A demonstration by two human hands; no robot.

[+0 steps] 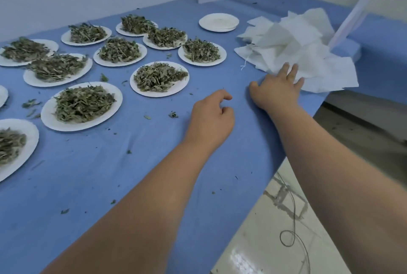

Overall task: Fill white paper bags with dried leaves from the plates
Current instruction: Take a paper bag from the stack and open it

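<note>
Spread right hand (278, 89) touches the heap of thin white paper bags (295, 47): light, floppy, likely best pinched at a near corner

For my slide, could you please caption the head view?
Right hand touches white paper bags beside plates of dried leaves.

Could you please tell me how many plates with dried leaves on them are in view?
10 plates: back three; middle three; then two; nearest two at the left, the last cropped. An edge plate may hold more.
</note>
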